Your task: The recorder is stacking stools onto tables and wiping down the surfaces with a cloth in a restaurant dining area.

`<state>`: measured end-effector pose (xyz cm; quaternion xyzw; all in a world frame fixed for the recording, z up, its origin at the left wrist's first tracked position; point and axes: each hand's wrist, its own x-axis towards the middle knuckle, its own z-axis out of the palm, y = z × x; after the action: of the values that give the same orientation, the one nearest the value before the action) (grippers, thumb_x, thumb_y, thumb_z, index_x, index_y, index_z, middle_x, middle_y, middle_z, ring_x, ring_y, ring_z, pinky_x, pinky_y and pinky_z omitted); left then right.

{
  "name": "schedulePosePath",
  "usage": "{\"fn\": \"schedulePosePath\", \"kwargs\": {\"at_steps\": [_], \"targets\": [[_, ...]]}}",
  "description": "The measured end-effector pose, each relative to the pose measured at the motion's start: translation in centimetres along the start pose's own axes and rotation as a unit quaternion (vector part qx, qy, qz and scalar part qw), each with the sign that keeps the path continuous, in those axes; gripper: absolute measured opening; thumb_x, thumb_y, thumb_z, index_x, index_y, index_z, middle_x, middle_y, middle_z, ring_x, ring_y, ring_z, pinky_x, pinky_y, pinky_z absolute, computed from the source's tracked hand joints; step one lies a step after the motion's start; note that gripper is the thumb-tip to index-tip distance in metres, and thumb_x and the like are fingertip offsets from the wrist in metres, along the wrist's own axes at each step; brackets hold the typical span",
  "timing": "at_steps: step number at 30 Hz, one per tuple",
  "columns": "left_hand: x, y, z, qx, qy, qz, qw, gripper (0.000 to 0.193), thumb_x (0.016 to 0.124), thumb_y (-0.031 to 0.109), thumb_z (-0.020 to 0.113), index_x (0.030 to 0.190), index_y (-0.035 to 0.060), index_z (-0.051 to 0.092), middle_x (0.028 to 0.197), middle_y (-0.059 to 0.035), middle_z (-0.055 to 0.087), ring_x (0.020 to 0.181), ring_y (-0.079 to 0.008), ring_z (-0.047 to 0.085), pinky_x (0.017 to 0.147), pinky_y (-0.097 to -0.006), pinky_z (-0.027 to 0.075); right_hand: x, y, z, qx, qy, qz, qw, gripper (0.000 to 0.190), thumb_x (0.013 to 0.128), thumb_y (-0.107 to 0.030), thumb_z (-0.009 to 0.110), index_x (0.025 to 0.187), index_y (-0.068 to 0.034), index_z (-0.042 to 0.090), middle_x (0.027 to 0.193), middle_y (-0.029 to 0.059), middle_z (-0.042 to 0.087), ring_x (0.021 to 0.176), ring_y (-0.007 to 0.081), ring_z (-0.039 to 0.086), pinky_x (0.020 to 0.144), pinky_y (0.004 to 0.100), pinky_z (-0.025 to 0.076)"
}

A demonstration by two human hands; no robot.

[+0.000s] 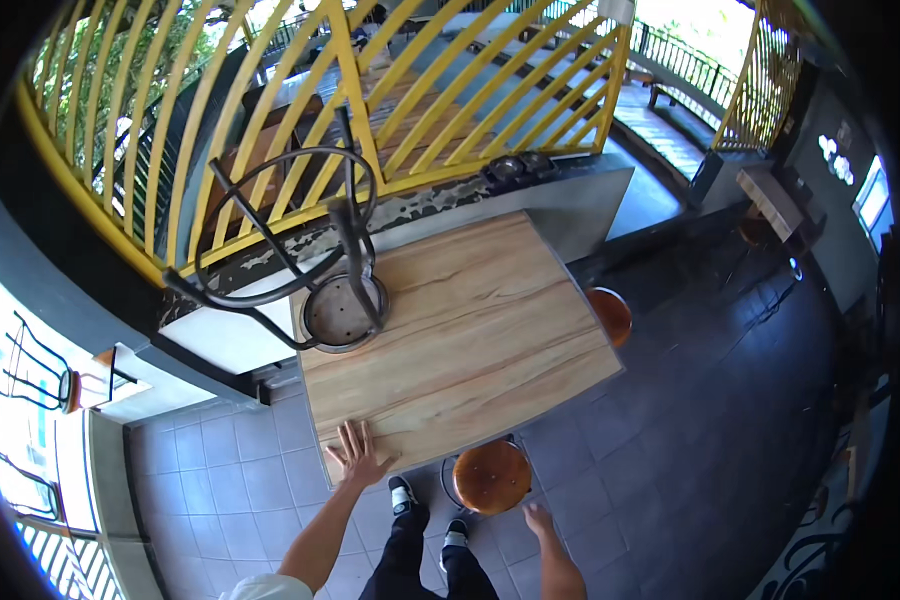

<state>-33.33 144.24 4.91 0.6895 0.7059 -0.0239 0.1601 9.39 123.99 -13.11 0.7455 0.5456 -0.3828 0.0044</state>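
My left hand point(360, 459) lies palm down with fingers spread on the near left corner of a wood-grain table point(457, 322). My right hand point(538, 519) is low at the right, beside a round stool with a varnished wooden seat point(493, 477); its fingers look curled, and nothing shows in them. That stool stands upright at the table's near edge. Upside down on the far left part of the table rests another stool point(345, 311), its dark metal legs and ring pointing up. A further wooden-topped stool point(610, 316) is partly hidden beyond the table's right edge.
A yellow slatted partition point(360, 97) rises from a low wall behind the table. Dark ashtray-like dishes point(517, 166) sit on its ledge. Grey floor tiles point(225, 465) surround my feet. More upturned stools point(67, 390) appear at the far left, and a wooden-topped table point(771, 202) at the right.
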Motion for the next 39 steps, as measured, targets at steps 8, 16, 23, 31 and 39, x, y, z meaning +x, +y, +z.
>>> {"fn": "schedulePosePath", "kwargs": {"at_steps": [8, 16, 23, 31, 39], "targets": [[1.7, 0.3, 1.2, -0.005, -0.092, 0.004, 0.996, 0.121, 0.075, 0.08, 0.048, 0.151, 0.0027, -0.005, 0.151, -0.0312, -0.019, 0.14, -0.0495, -0.018, 0.094, -0.081, -0.002, 17.4, -7.3, -3.1, -0.06, 0.018, 0.042, 0.997, 0.059, 0.087, -0.055, 0.051, 0.125, -0.011, 0.058, 0.124, 0.0195, 0.058, 0.113, 0.0377, 0.056, 0.098, 0.0506, 0.042], [2.5, 1.4, -1.0, 0.016, -0.233, -0.019, 0.972, 0.124, 0.078, 0.083, 0.039, 0.144, -0.002, -0.022, 0.145, -0.0306, -0.033, 0.135, -0.0468, -0.032, 0.099, -0.0756, -0.007, 25.1, 1.6, 0.8, 0.017, -0.037, 0.024, 0.999, 0.058, 0.092, -0.048, 0.042, 0.134, -0.009, 0.048, 0.142, 0.0166, 0.044, 0.13, 0.034, 0.042, 0.107, 0.0415, 0.037], [3.2, 0.9, -1.6, 0.009, -0.253, -0.025, 0.967, 0.126, 0.077, 0.085, 0.037, 0.143, -0.0033, -0.024, 0.144, -0.0319, -0.035, 0.133, -0.0475, -0.034, 0.098, -0.0761, -0.007, 23.9, -0.5, 2.5, 0.106, -0.049, 0.079, 0.99, 0.074, 0.084, -0.063, 0.045, 0.127, -0.004, 0.055, 0.133, 0.0259, 0.048, 0.126, 0.0403, 0.044, 0.104, 0.0439, 0.039], [2.5, 0.4, -2.0, -0.005, -0.239, -0.047, 0.97, 0.129, 0.071, 0.09, 0.035, 0.145, 0.0029, -0.023, 0.147, -0.0282, -0.032, 0.134, -0.0472, -0.033, 0.096, -0.0768, -0.012, 7.5, -8.1, 3.2, 0.202, 0.043, 0.189, 0.96, 0.085, 0.075, -0.077, 0.05, 0.084, 0.006, 0.07, 0.088, 0.0308, 0.065, 0.095, 0.0445, 0.063, 0.083, 0.049, 0.048], [1.0, 0.2, -1.8, -0.005, -0.2, -0.052, 0.978, 0.124, 0.073, 0.088, 0.037, 0.147, 0.0052, -0.019, 0.15, -0.0253, -0.03, 0.136, -0.0444, -0.03, 0.098, -0.076, -0.01, -10.9, -2.1, 2.4, 0.351, 0.061, 0.434, 0.827, 0.082, 0.08, -0.068, 0.053, 0.098, 0.011, 0.064, 0.091, 0.0262, 0.067, 0.093, 0.0394, 0.064, 0.082, 0.044, 0.047]]}}
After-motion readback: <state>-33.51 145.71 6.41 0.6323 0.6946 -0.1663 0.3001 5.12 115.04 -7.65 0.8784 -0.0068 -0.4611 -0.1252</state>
